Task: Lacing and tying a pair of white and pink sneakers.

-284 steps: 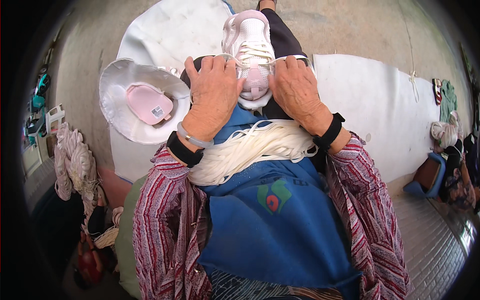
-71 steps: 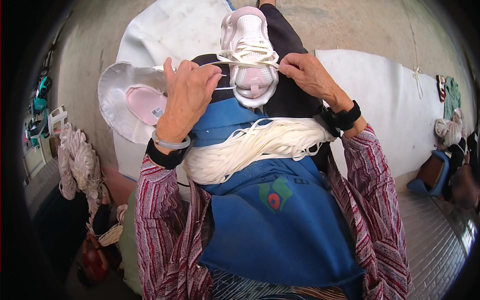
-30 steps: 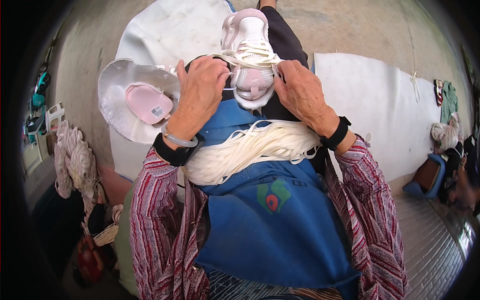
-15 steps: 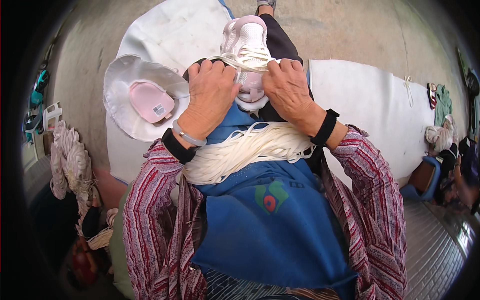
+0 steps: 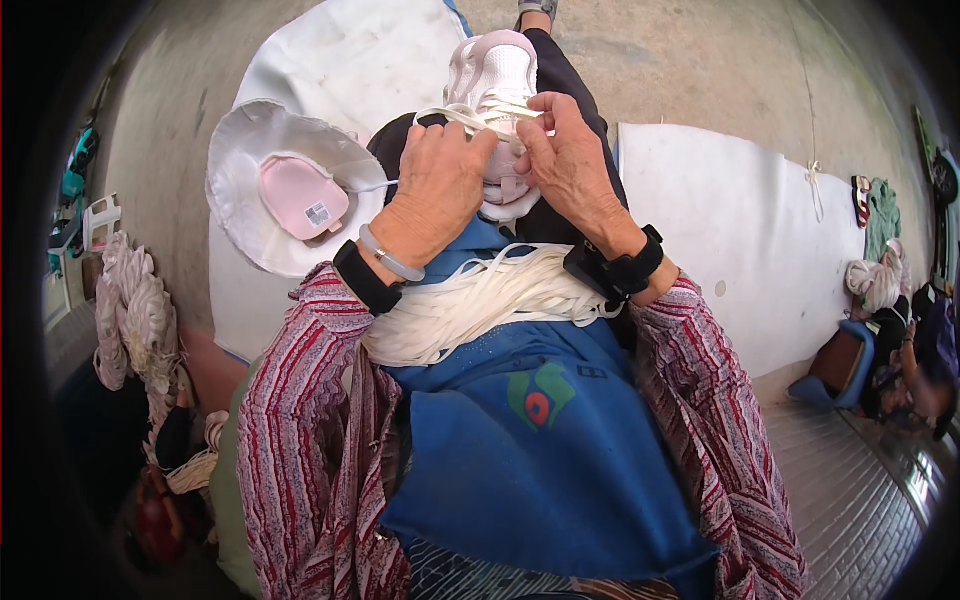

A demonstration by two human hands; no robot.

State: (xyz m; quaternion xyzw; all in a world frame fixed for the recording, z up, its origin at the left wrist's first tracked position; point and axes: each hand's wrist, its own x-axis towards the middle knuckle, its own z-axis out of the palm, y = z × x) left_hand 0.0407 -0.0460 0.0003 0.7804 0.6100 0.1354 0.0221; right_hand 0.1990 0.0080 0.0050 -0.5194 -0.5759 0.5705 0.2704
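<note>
A pale pink and white sneaker (image 5: 508,68) rests between my knees with its toe pointing away from me. Cream shoelace (image 5: 492,108) crosses its upper, and a loop sticks out to the left. My left hand (image 5: 440,172) is closed round the lace at the left side of the opening, knuckles up. On the other side, my right hand (image 5: 570,165) pinches lace between thumb and forefinger. A thick bundle of loose cream laces (image 5: 490,305) lies across my lap on a blue apron (image 5: 560,470), below both wrists.
To the left, a white cloth bowl shape (image 5: 235,190) holds a pink rounded pad (image 5: 295,200) with a label. White sheets (image 5: 740,220) cover parts of the floor. Bundled shoes (image 5: 140,310) hang at far left. A blue chair (image 5: 840,362) and another person (image 5: 915,380) are at far right.
My right hand has turned, its fist loosening into a thumb-and-forefinger pinch over the shoe. My left hand has shifted slightly right, and my hands are closer together.
</note>
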